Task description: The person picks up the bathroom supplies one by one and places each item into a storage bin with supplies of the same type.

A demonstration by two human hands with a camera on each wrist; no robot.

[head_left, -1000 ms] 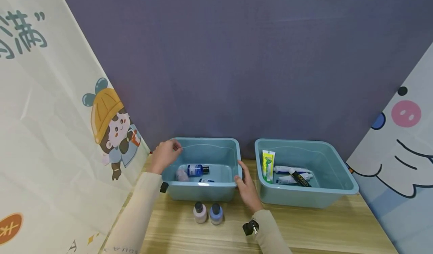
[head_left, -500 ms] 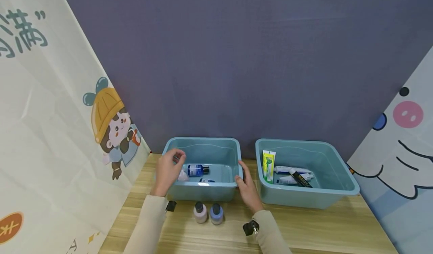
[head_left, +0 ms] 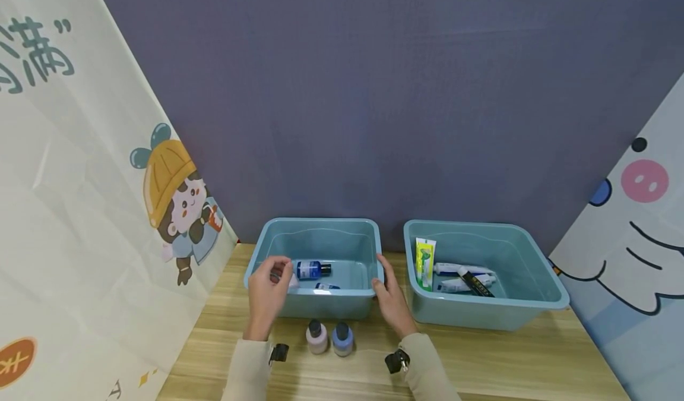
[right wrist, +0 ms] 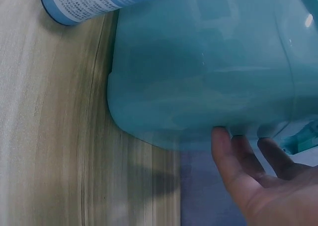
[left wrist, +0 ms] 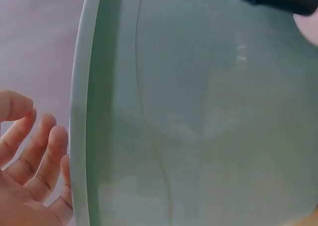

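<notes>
My left hand (head_left: 271, 291) hovers over the front left corner of a blue-green plastic bin (head_left: 331, 305). Its fingers are loosely bent, and nothing shows between them in the left wrist view, where the bin's rim (left wrist: 79, 107) runs right beside the fingertips. My right hand (head_left: 392, 297) grips that bin at its right front corner, thumb by the rim and fingers against the outer side wall (right wrist: 208, 97). Inside lie a dark blue bottle (head_left: 309, 270), a second blue item (head_left: 326, 286) partly behind the front wall, and a pale pinkish thing (head_left: 293, 281) mostly hidden by my left hand.
Before the bin stand a pink bottle (head_left: 317, 338) and a blue bottle (head_left: 342, 340) with black caps on the wooden table (head_left: 513, 359). A second bin (head_left: 470, 318) on the right holds several tubes, one yellow-green tube (head_left: 424, 264) upright. A dark cloth wall (head_left: 374, 122) rises behind.
My left hand has come from the bin's back left side toward me, to its front left corner. The right hand keeps its place on the bin.
</notes>
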